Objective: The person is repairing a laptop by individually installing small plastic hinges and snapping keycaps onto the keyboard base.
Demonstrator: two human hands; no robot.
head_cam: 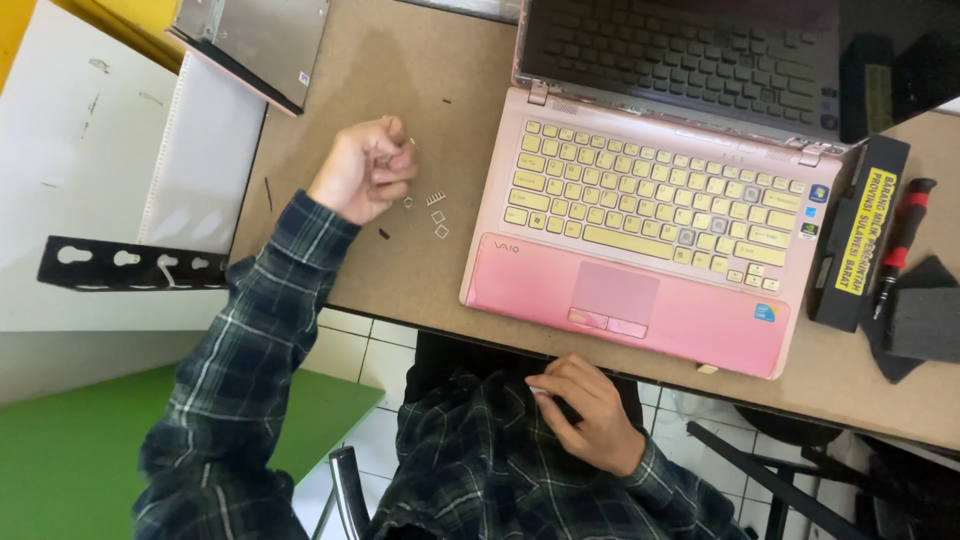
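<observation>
Pink plastic fills the middle of your view: the open laptop [640, 230] sits on the brown table [400, 90], its long side running left to right and tilted slightly down toward the right, the screen leaning away from you and the touchpad edge facing you. Several keys are missing near the right end of the keyboard. Left of the laptop, your left hand [365, 168] is curled shut with the fingertips pinched together; whether something tiny sits between them is too small to tell. Just beside that hand, toward the laptop, lie a few loose keycaps [432, 215]. Your right hand [590, 405] rests below the laptop's front edge, against your plaid shirt, fingers bent around something small and pale. Right of the laptop lie a black battery [858, 235] and a red-handled screwdriver [900, 245].
</observation>
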